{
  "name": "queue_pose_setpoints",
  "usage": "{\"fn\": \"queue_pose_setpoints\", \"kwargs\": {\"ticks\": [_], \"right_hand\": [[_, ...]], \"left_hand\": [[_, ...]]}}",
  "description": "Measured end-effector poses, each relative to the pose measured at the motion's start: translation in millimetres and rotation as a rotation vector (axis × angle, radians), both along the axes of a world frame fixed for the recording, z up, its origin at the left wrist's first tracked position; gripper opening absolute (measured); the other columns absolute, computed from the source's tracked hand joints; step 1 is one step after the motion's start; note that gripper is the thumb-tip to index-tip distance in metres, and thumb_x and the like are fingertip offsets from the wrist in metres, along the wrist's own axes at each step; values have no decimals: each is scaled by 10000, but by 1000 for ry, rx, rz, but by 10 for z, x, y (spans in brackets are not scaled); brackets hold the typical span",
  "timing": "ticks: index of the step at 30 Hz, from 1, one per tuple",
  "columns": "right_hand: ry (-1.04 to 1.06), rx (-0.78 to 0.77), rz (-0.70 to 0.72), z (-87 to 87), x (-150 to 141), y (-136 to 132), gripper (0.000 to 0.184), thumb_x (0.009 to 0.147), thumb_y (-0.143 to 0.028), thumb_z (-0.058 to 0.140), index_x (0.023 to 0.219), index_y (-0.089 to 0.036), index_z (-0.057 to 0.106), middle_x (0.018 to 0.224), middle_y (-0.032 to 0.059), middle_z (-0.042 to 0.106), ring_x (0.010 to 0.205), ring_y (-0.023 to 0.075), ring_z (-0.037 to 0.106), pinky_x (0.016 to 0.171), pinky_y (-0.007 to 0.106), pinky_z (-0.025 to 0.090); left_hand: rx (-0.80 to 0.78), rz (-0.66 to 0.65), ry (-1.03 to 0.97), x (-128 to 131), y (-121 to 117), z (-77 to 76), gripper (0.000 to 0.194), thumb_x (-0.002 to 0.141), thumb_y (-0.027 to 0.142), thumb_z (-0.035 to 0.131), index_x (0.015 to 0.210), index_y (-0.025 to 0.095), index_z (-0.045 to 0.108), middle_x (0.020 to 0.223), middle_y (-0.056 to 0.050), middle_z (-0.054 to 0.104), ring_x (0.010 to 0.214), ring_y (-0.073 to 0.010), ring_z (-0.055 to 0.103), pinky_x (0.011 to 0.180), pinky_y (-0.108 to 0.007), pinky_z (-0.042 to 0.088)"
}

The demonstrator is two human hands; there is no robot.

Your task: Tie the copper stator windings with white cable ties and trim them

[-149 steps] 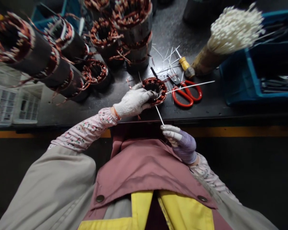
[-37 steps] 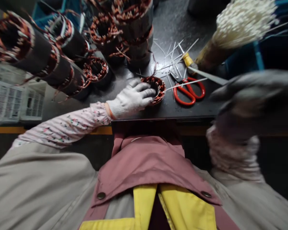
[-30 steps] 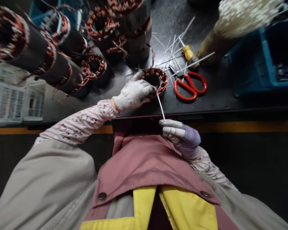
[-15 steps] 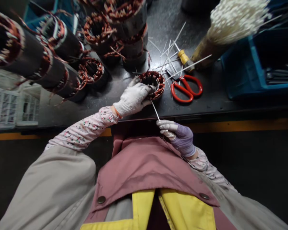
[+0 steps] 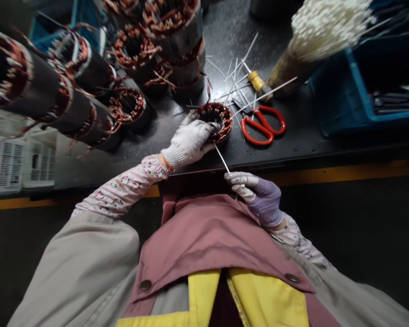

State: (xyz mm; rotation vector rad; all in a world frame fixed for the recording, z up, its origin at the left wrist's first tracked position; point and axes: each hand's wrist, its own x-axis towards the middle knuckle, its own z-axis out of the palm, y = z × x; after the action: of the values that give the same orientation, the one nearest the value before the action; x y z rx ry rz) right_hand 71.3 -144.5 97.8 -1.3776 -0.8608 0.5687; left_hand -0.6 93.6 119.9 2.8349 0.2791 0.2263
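Note:
A small motor stator (image 5: pixel 221 119) with copper windings lies near the front edge of the dark bench (image 5: pixel 197 150). My left hand (image 5: pixel 190 141), in a white knit glove, grips its near rim with curled fingers. My right hand (image 5: pixel 255 194), in a white and purple glove, is pinched on the near end of a thin white cable tie (image 5: pixel 221 157). The tie runs up from that hand to the stator's near side.
Several larger stators (image 5: pixel 88 77) stand and lie at the back left. Red-handled scissors (image 5: pixel 263 127), loose white ties (image 5: pixel 238 77) and a yellow-handled tool (image 5: pixel 257 82) lie right of the small stator. A big bundle of white ties (image 5: pixel 323 27) leans by a blue bin (image 5: pixel 357 91).
Just over a second ago my right hand swept in blurred from the right; since then it has held a tie at the stator. The left hand stayed on the stator.

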Motion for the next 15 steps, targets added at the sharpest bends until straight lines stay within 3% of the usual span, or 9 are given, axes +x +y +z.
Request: {"fn": "queue_pose_setpoints", "kwargs": {"ticks": [6,11,15], "right_hand": [[58,62,-60,103,-41,81,103,826,-170,712,891,-237,756,967,27,768,889,176,733,820,314,617],[194,-84,-135,216,-122,-111,84,830,-231,722,899,-231,771,948,31,770,877,187,735,837,333,621],[241,-132,-174,212,-139,-79,95,818,-279,739,895,-239,777,933,24,772,860,186,736,847,338,619]], "left_hand": [[-28,-3,-23,-14,-11,26,380,896,382,600,1205,163,615,1176,-97,679,1150,-251,609,1170,-489,292],[-4,8,36,-2,-33,82,383,891,376,597,1213,170,622,1161,-93,688,1138,-252,615,1181,-485,270],[13,29,52,14,-50,93,398,875,369,614,1222,174,622,1172,-91,687,1150,-260,610,1193,-496,248]]}}
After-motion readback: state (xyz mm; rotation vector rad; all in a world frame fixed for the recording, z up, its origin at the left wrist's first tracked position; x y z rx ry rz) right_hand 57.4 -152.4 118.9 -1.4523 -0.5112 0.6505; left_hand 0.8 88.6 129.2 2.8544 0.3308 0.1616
